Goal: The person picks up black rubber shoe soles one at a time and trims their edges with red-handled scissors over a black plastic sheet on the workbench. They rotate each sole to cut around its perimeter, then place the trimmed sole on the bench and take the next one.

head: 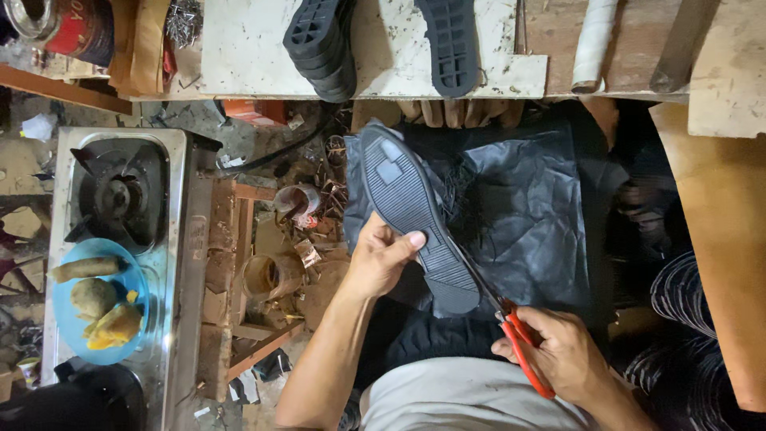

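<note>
Shoe sole (415, 215) gripped, red-handled scissors (511, 331) cutting edge

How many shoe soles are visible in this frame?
3 at least: one dark sole held in the left hand, one single sole on the bench, and a stack of soles beside it whose number is unclear.

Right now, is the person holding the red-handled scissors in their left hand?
No. The red-handled scissors are gripped by the right hand, while the left hand holds the dark shoe sole.
</note>
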